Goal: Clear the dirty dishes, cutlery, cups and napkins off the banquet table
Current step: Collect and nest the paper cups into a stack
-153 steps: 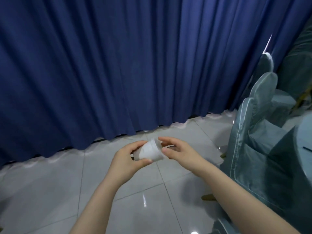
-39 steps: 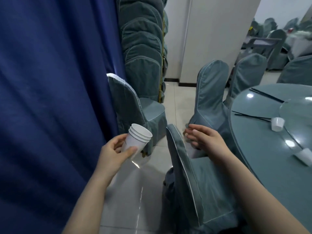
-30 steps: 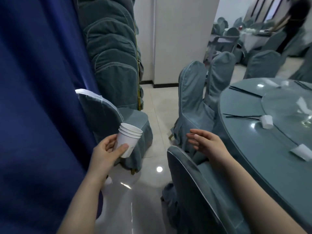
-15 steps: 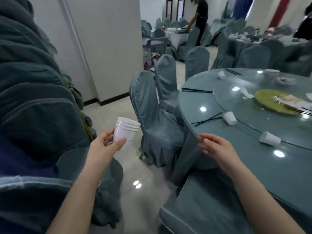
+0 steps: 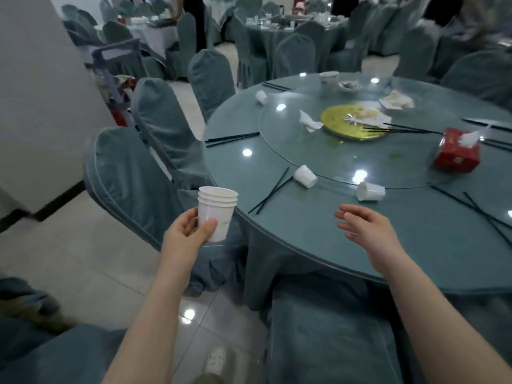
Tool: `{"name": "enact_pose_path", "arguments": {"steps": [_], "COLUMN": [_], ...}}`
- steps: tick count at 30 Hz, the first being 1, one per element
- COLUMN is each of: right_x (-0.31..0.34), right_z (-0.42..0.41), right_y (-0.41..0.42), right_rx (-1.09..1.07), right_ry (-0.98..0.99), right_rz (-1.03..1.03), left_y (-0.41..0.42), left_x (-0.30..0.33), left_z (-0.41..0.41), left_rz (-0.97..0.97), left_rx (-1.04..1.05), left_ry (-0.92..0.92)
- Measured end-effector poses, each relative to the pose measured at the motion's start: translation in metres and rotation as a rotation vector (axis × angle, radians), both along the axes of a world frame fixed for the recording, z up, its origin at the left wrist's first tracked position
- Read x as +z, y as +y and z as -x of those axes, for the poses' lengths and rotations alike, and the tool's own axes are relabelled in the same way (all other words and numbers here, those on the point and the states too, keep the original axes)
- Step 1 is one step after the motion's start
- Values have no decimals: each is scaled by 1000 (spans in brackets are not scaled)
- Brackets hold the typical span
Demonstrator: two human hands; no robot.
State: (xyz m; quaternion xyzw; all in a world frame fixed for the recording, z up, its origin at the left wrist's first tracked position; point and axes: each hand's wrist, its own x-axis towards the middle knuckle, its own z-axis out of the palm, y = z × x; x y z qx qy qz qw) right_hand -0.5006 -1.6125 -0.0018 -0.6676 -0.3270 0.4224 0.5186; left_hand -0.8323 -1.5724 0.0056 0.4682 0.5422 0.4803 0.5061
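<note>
A stack of white paper cups (image 5: pixel 217 214) stands upright in the left hand (image 5: pixel 188 239), thumb across the front and fingers curled behind, held off the edge of the round banquet table (image 5: pixel 304 234), just past its 8 o'clock rim. The right hand (image 5: pixel 368 234) hovers over the tabletop at 6 o'clock, fingers loosely spread and holding nothing. From this hand, a tipped-over paper cup (image 5: pixel 370 191) lies near at 12 o'clock, on its side at the edge of the glass turntable (image 5: pixel 277 134). A second toppled cup (image 5: pixel 304 176) lies at 11 o'clock, just beside a pair of black chopsticks (image 5: pixel 270 191). A third cup (image 5: pixel 261 96) sits far off at the table's 10 o'clock edge. On the turntable a crumpled napkin (image 5: pixel 310 121) lies beside a yellow dirty plate (image 5: pixel 354 121) with chopsticks across it. A red tissue box (image 5: pixel 457 151) sits at 2 o'clock from the right hand. Covered chairs (image 5: pixel 133 178) ring the table on the left.
</note>
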Motion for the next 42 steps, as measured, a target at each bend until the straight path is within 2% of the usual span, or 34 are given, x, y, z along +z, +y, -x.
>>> {"name": "enact_pose_path", "arguments": {"steps": [5,16,18,21,22,32,37,42], "right_x": [-16,-32,-36,-48,-52,-91,-112,-131], "right_z": [6,36,39,32,26,-72,-133,-159], "right_y": [10,63,73,83,86,170,214,228], "right_rx": [-99,-328,-327,-197,-153,41,16,221], "right_ry": [-32,-94,-247,-698,-785,-1135,-1164,-1298], "right_rz": [58,127,151,339,391,654,710,879], "left_y": [83,233,252,275,282,324,358,382], "left_x": [-17,-9,-10,-13,-15,-54,-62,-66], "left_z": [-12,-37,-39,-45,-48,-86,-109,-129], "left_rz": [45,35,42,59,62,179,202,176], "left_rx": [-160,-342,-371,-398,-410,-491,-484,-478], "left_ry": [-24,-96,-106,-116,-115,-63,-8,50]}}
